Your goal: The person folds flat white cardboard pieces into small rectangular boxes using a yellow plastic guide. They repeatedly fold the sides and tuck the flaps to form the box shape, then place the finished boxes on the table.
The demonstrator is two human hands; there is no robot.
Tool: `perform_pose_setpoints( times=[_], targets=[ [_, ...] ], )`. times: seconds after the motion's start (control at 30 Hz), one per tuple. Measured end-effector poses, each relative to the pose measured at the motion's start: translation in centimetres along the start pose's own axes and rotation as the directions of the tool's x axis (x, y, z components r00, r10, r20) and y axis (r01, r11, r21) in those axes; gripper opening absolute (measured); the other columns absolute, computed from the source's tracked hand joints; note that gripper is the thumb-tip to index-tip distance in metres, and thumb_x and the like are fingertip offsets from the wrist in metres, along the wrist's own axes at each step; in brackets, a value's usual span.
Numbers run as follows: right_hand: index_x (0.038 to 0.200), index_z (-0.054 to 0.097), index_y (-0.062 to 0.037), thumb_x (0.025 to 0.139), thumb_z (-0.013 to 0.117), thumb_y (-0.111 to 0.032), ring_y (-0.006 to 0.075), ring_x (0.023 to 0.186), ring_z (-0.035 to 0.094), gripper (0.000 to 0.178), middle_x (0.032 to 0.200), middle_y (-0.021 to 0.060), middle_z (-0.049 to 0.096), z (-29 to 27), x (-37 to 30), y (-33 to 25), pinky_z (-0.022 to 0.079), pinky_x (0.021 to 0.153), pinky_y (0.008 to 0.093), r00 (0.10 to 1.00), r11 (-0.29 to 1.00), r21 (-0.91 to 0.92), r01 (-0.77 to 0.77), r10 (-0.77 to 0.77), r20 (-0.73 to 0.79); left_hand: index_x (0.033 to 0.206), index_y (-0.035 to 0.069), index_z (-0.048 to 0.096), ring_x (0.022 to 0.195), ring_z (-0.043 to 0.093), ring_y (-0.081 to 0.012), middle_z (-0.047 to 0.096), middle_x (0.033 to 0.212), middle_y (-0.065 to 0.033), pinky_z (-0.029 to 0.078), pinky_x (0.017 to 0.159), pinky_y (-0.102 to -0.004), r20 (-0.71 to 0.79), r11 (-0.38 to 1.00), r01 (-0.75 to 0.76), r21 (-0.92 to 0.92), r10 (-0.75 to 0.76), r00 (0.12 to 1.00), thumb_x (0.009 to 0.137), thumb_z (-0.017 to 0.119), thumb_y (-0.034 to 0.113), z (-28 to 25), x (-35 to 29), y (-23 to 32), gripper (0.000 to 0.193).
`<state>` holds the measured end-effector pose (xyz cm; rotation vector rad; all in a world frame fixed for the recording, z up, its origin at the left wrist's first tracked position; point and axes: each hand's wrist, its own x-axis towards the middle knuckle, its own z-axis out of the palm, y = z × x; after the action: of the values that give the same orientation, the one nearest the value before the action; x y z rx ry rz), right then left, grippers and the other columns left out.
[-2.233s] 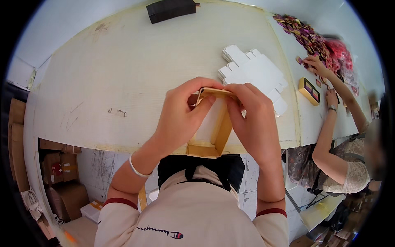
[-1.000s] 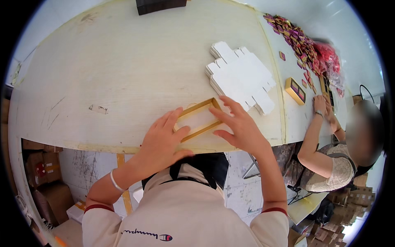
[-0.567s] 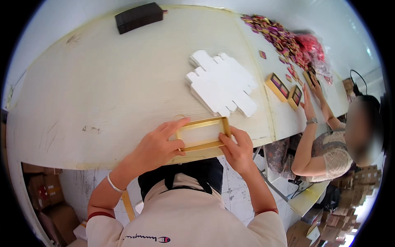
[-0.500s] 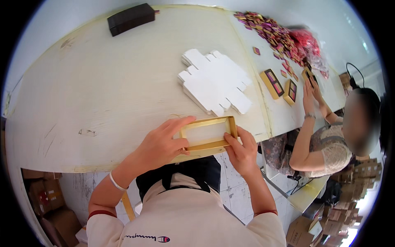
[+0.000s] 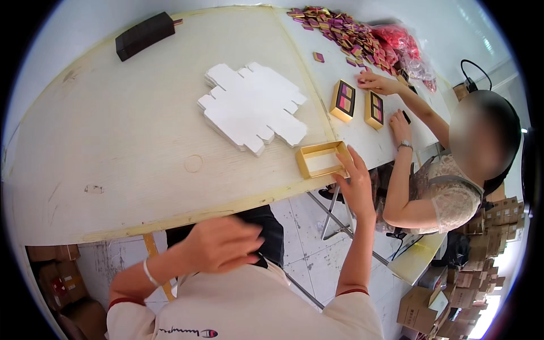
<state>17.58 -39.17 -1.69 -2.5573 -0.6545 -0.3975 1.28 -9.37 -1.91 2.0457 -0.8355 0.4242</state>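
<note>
An open gold box frame [image 5: 317, 173] rests near the front edge of the table, its inside showing pale. My right hand [image 5: 358, 184] is at the right end of this box, thumb at the front and fingers over the end wall, gripping it. Away from the table edge, in front of my body, my left hand [image 5: 218, 243] is raised with its fingers loosely extended and nothing in them. Motion blurs it somewhat. A stack of white die-cut card blanks [image 5: 252, 107] lies just beyond the gold box, to its left.
Two gold boxes with dark inserts, one [image 5: 343, 101] beside another [image 5: 374, 110], stand near a co-worker's hands [image 5: 382, 85]. Behind are a heap of small purple-and-gold pieces [image 5: 351, 39] and red plastic bags [image 5: 396, 42]. A black box [image 5: 146, 35] sits far left; cartons [image 5: 419, 306] stand lower right.
The gold box has moved right along the table with my right hand. My left hand has let go and drawn back toward me. The co-worker's hands have parted, one reaching toward the small pieces.
</note>
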Motion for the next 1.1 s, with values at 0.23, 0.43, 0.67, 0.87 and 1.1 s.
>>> perform_pose_setpoints(
  times=[0.23,0.43,0.67,0.87,1.1],
  targets=[
    [0.113,0.062,-0.0049,0.078,0.064,-0.005,0.0333,0.120,0.050,0.035,0.120,0.0147,0.059,4.7,-0.6,-5.1,0.027,0.109,0.0544,0.981,0.988,-0.081,0.130,-0.139,-0.132,0.096,0.007,0.070,0.077,0.065,-0.0271,0.068,0.086,-0.0134,0.052,0.069,-0.0363,0.175,0.332,0.941,-0.060,-0.925,0.337,0.088,0.065,0.024,6.1,-14.4,-6.4,0.019],
    [0.115,0.060,-0.0008,0.077,0.068,-0.010,0.0406,0.118,0.051,0.040,0.123,0.0199,0.056,4.8,3.5,-2.7,0.025,0.111,0.0540,0.984,0.995,-0.077,0.063,-0.075,-0.159,0.123,0.006,0.058,0.112,0.056,-0.0288,0.060,0.120,-0.0189,0.043,0.098,-0.0404,0.204,0.462,0.866,-0.192,-0.844,0.496,0.092,0.060,0.037,11.1,-14.5,-18.3,0.043],
    [0.139,0.045,-0.0081,0.076,0.074,-0.046,0.0434,0.134,0.035,0.079,0.146,0.0252,0.036,10.1,7.1,-13.8,0.024,0.108,0.0607,0.856,0.928,0.060,0.368,-0.363,0.368,0.122,0.006,0.058,0.112,0.057,-0.0282,0.061,0.119,-0.0180,0.043,0.097,-0.0392,-0.197,0.426,0.881,-0.204,-0.900,0.389,0.091,0.060,0.034,-0.6,-2.6,-33.6,0.042],
    [0.122,0.056,0.0010,0.082,0.065,-0.014,0.0421,0.122,0.051,0.044,0.132,0.0261,0.052,11.5,5.4,-11.7,0.032,0.106,0.0552,0.889,0.914,0.221,0.340,-0.389,0.241,0.121,0.006,0.059,0.112,0.057,-0.0276,0.061,0.119,-0.0173,0.044,0.097,-0.0382,-0.325,0.368,0.889,-0.273,-0.905,0.275,0.091,0.061,0.033,-7.9,2.7,-39.1,0.041],
    [0.114,0.060,0.0036,0.080,0.062,-0.003,0.0389,0.116,0.057,0.035,0.120,0.0224,0.061,11.6,6.1,-13.1,0.039,0.102,0.0516,0.921,0.916,0.218,0.336,-0.368,0.127,0.121,0.005,0.060,0.112,0.057,-0.0269,0.062,0.119,-0.0165,0.044,0.096,-0.0370,-0.235,0.352,0.894,-0.276,-0.927,0.293,0.090,0.062,0.030,-4.0,-0.9,-32.3,0.040]
  ],
)
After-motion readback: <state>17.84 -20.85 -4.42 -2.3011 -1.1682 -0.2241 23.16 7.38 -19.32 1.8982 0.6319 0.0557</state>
